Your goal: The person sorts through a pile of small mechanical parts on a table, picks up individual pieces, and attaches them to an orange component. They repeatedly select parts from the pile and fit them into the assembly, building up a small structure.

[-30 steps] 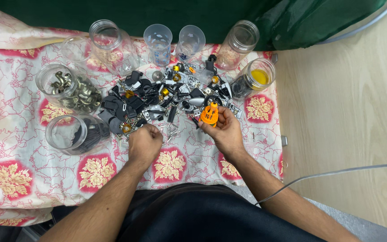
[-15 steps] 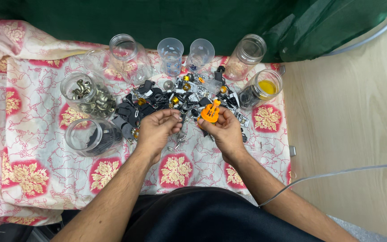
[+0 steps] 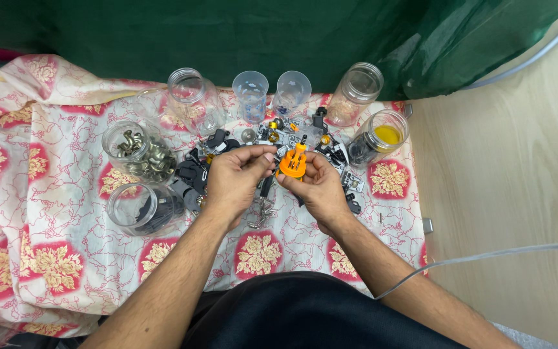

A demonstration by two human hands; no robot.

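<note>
I see right hand (image 3: 318, 187) grasping orange plastic part (image 3: 292, 163) over the parts pile (image 3: 227, 168) mid-cloth (image 3: 53, 194) | left hand (image 3: 237, 178) pinching beside it, contents unclear | jars (image 3: 138, 150) along cloth's far edge

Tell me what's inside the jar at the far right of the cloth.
The clear jar lies tipped on the flowered cloth, mouth toward the camera. Small yellow pieces show inside, with dark pieces lower down. Their exact kind is too small to tell.
</note>
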